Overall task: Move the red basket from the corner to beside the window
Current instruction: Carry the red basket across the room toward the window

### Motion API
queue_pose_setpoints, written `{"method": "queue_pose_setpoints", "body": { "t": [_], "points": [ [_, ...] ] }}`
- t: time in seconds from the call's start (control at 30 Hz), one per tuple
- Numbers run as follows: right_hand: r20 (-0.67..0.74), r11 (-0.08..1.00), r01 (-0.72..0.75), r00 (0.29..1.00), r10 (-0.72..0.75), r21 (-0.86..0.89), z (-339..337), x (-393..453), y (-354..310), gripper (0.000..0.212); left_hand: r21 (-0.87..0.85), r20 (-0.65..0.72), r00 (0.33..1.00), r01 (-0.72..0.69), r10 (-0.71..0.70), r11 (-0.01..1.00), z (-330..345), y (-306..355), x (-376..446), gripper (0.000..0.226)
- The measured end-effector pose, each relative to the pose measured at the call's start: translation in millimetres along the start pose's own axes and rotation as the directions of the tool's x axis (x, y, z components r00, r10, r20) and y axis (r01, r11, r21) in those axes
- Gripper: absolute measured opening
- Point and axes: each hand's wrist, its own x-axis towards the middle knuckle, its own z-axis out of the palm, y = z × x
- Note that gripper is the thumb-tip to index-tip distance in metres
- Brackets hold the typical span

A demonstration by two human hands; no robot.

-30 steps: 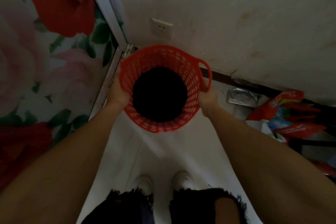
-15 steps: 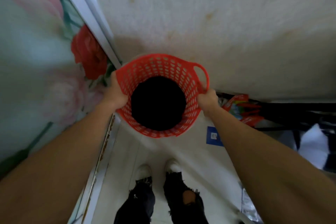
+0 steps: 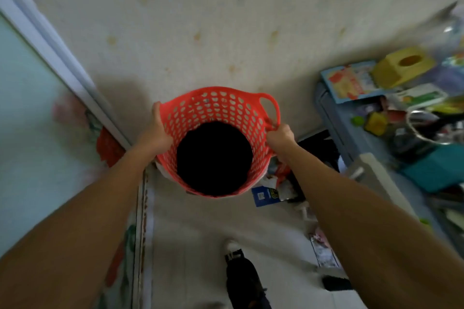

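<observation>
Gripping red basket (image 3: pixel 216 118) btwn both: left hand (image 3: pixel 156 130) on rim; right hand (image 3: pixel 280 134) on handle.

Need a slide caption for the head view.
Both hands, left and right, carry a red basket above the floor, facing a stained wall.

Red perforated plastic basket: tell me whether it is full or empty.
Cannot tell. The red perforated plastic basket shows only a black interior; its upper walls look bare. Left hand and right hand hold it.
</observation>
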Motion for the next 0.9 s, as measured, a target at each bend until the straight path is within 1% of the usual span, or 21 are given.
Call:
{"method": "queue_pose_setpoints", "body": {
  "t": [0.1,0.17,0.27,0.33,0.43,0.53,0.57,0.6,0.67,0.7,0.73,0.77,0.8,0.83,0.87,0.9],
  "points": [
    [-0.087,0.996,0.021,0.996,-0.013,0.091,-50.8,-50.2,1.5,0.051,0.075,0.006,0.999,-0.047,0.047,0.996,-23.9,49.8,-31.8,0.099],
    [-0.138,0.992,0.033,0.990,-0.015,0.126,-92.8,-81.8,0.8,0.050,0.135,0.003,0.994,-0.112,0.113,0.985,-43.9,94.4,-52.3,0.096],
    [-0.225,0.983,0.077,0.974,-0.038,0.169,-160.8,-132.9,-9.1,0.047,0.130,0.050,0.974,-0.224,0.219,0.966,-69.0,172.0,-88.4,0.093],
    [-0.297,0.972,0.133,0.952,-0.070,0.196,-202.6,-163.3,-17.2,0.046,0.119,0.050,0.958,-0.285,0.281,0.951,-80.9,220.0,-112.1,0.091],
    [-0.404,0.954,0.203,0.909,-0.100,0.221,-265.0,-207.8,-23.3,0.047,0.091,0.027,0.909,-0.417,0.416,0.904,-96.9,288.2,-147.4,0.086],
    [-0.470,0.936,0.234,0.878,-0.088,0.262,-324.2,-244.1,-20.6,0.049,0.085,0.028,0.854,-0.520,0.519,0.850,-104.5,348.2,-187.7,0.085],
    [-0.497,0.930,0.253,0.863,-0.093,0.266,-341.4,-253.0,-15.1,0.049,0.082,0.035,0.841,-0.541,0.540,0.837,-102.8,364.6,-203.2,0.086],
    [-0.529,0.924,0.268,0.844,-0.090,0.271,-362.2,-267.5,-6.3,0.048,0.074,0.040,0.811,-0.585,0.584,0.808,-98.4,386.1,-222.6,0.088],
    [-0.572,0.917,0.279,0.817,-0.070,0.286,-391.8,-288.8,11.8,0.047,0.057,0.061,0.785,-0.619,0.616,0.783,-86.1,416.7,-253.0,0.090],
    [-0.592,0.912,0.288,0.803,-0.063,0.293,-404.5,-298.0,21.9,0.047,0.046,0.085,0.786,-0.617,0.612,0.786,-77.3,429.0,-265.8,0.092],
    [-0.620,0.910,0.286,0.783,-0.041,0.301,-423.1,-315.4,40.0,0.047,0.018,0.116,0.764,-0.640,0.635,0.768,-60.3,446.5,-284.3,0.094],
    [-0.641,0.907,0.290,0.767,-0.029,0.306,-433.1,-323.7,51.2,0.046,0.020,0.138,0.756,-0.648,0.640,0.761,-51.0,455.6,-294.2,0.095],
    [-0.664,0.910,0.278,0.747,-0.004,0.307,-450.4,-339.3,71.2,0.043,0.002,0.170,0.733,-0.669,0.659,0.743,-34.1,470.4,-313.3,0.096],
    [-0.677,0.911,0.277,0.736,0.005,0.307,-463.8,-351.7,87.4,0.040,-0.017,0.207,0.724,-0.670,0.658,0.742,-19.2,481.0,-327.8,0.096],
    [-0.686,0.910,0.256,0.726,0.042,0.326,-482.0,-370.4,111.9,0.038,-0.038,0.245,0.694,-0.691,0.677,0.722,3.8,495.9,-349.2,0.096],
    [-0.689,0.909,0.252,0.722,0.051,0.332,-487.3,-376.0,121.6,0.032,-0.032,0.265,0.691,-0.691,0.672,0.722,11.3,499.2,-357.0,0.096]
  ]
}}
